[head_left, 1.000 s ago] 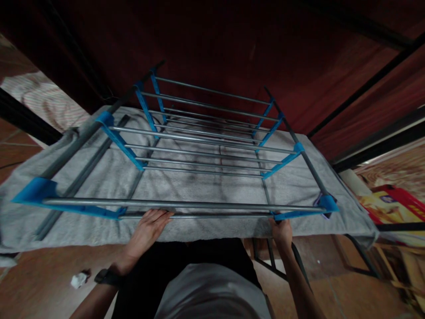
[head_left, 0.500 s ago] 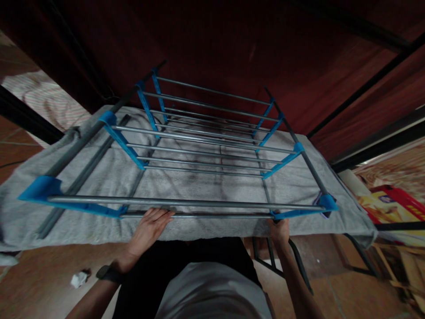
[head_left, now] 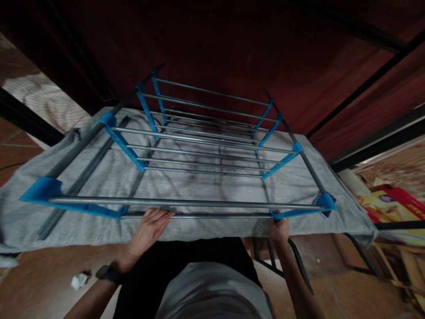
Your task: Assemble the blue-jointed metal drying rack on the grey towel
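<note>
A rack of grey metal tubes (head_left: pixel 212 203) and blue plastic side brackets (head_left: pixel 122 144) lies on its side before me, on a grey cloth (head_left: pixel 206 188). My left hand (head_left: pixel 152 228) has its fingers curled over the nearest tube, left of the middle. At the right end of that same tube, my right hand (head_left: pixel 279 230) grips the rack where the tube meets a blue bracket (head_left: pixel 299 213); part of its fingers is hidden beneath. Left of the rack, a loose-looking grey tube (head_left: pixel 83 177) runs slantwise along the cloth.
Behind the cloth-covered surface hangs a dark red cloth (head_left: pixel 215 40). A red and yellow box (head_left: pixel 392 206) stands at the right. Crumpled white paper (head_left: pixel 79 280) lies on the tiled floor at the left. A dark chair frame (head_left: pixel 300 266) shows below my right hand.
Hardly anything differs. The rack's right side has shifted very slightly to the left, while both hands keep their places on it.
</note>
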Demonstrator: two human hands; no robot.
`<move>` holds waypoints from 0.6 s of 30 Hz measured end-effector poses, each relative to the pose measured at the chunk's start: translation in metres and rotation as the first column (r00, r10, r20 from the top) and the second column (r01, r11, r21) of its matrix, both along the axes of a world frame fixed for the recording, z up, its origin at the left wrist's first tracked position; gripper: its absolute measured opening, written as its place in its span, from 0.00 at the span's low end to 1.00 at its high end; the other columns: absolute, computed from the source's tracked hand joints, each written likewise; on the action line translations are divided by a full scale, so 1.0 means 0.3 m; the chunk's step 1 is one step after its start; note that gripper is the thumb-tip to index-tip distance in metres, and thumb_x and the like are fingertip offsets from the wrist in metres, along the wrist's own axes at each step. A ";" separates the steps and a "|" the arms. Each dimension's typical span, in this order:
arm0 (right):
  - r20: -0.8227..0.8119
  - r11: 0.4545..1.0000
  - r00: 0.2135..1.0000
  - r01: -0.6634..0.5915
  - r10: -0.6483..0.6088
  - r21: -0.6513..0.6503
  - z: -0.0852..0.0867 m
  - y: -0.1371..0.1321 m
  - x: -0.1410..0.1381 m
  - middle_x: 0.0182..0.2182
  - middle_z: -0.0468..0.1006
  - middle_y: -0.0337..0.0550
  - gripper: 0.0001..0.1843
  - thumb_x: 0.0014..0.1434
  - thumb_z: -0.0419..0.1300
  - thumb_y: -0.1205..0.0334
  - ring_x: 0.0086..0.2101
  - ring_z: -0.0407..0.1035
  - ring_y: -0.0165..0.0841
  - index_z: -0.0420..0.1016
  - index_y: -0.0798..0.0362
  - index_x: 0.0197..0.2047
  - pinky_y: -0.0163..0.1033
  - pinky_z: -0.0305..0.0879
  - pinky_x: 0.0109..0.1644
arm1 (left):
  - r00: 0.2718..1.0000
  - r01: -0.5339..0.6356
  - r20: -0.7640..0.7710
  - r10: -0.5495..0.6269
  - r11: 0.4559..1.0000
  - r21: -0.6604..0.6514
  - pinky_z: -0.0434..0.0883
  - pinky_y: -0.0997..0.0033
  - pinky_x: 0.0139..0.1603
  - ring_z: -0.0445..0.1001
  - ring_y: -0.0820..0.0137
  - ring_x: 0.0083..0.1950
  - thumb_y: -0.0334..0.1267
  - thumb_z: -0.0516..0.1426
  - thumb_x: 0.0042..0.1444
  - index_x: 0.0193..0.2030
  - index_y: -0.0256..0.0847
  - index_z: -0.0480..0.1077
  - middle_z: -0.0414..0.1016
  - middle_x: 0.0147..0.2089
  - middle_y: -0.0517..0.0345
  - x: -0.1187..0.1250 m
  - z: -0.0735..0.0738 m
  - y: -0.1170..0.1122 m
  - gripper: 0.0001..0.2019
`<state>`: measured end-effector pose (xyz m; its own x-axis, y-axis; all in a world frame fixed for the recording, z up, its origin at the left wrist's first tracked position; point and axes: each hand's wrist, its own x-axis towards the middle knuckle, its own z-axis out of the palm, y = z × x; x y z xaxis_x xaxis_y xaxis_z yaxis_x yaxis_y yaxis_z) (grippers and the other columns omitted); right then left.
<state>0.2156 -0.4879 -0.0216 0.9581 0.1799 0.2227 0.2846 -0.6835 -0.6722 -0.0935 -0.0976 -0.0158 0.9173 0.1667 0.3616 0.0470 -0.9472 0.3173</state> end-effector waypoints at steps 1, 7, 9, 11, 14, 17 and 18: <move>-0.002 1.000 1.000 0.003 -0.003 0.002 0.001 0.001 0.000 0.29 0.72 0.45 0.14 0.49 0.55 0.51 0.35 0.64 0.40 0.73 0.52 0.32 0.46 0.64 0.44 | 1.000 0.001 -0.001 -0.001 1.000 0.000 0.66 0.63 0.49 0.75 0.66 0.43 0.41 0.48 0.69 0.52 0.43 0.75 0.79 0.44 0.54 0.000 0.001 0.000 0.15; -0.019 1.000 1.000 -0.008 0.009 0.019 0.007 0.006 -0.004 0.29 0.72 0.44 0.13 0.49 0.56 0.52 0.36 0.65 0.39 0.72 0.52 0.32 0.46 0.64 0.44 | 1.000 -0.011 -0.026 0.011 1.000 -0.015 0.66 0.63 0.50 0.75 0.66 0.43 0.42 0.47 0.69 0.52 0.43 0.75 0.79 0.45 0.55 -0.002 0.000 -0.001 0.16; -0.022 1.000 1.000 -0.009 0.010 0.025 0.011 0.006 -0.008 0.28 0.72 0.43 0.13 0.49 0.56 0.51 0.35 0.65 0.39 0.71 0.51 0.31 0.45 0.64 0.43 | 0.999 -0.013 -0.030 0.013 1.000 -0.019 0.66 0.63 0.50 0.75 0.66 0.43 0.42 0.47 0.69 0.52 0.43 0.75 0.79 0.44 0.55 -0.002 -0.002 0.000 0.16; -0.024 0.999 1.000 -0.010 0.011 0.031 0.015 0.007 -0.014 0.27 0.71 0.42 0.12 0.49 0.56 0.51 0.35 0.64 0.38 0.70 0.51 0.30 0.44 0.64 0.42 | 0.999 -0.015 -0.031 0.015 1.000 -0.019 0.66 0.62 0.51 0.75 0.66 0.43 0.42 0.48 0.69 0.52 0.43 0.75 0.80 0.45 0.54 -0.004 -0.006 0.001 0.16; -0.028 0.999 0.999 -0.019 0.020 0.037 0.019 0.008 -0.020 0.25 0.69 0.41 0.12 0.50 0.55 0.51 0.34 0.64 0.37 0.69 0.51 0.29 0.43 0.64 0.41 | 0.999 -0.019 -0.032 0.018 0.999 -0.026 0.66 0.61 0.52 0.75 0.65 0.45 0.43 0.47 0.69 0.52 0.44 0.75 0.80 0.45 0.54 -0.007 -0.015 0.003 0.17; -0.024 0.999 0.999 -0.023 0.024 0.040 0.021 0.010 -0.022 0.26 0.70 0.41 0.11 0.49 0.55 0.52 0.34 0.64 0.37 0.70 0.51 0.30 0.43 0.64 0.42 | 1.000 -0.015 -0.026 0.014 0.999 -0.032 0.66 0.61 0.53 0.76 0.65 0.45 0.43 0.48 0.69 0.53 0.44 0.75 0.80 0.46 0.54 -0.008 -0.019 0.003 0.16; -0.022 0.999 0.999 -0.023 0.024 0.041 0.021 0.011 -0.021 0.27 0.70 0.42 0.11 0.49 0.55 0.52 0.35 0.65 0.38 0.70 0.51 0.30 0.44 0.64 0.42 | 1.000 -0.014 -0.024 0.013 0.999 -0.031 0.65 0.61 0.53 0.75 0.65 0.45 0.42 0.48 0.69 0.53 0.44 0.75 0.80 0.46 0.54 -0.008 -0.019 0.002 0.16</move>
<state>0.2092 -0.4847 -0.0153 0.9585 0.1940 0.2087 0.2850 -0.6488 -0.7056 -0.0959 -0.0969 -0.0214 0.9232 0.1898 0.3341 0.0674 -0.9360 0.3456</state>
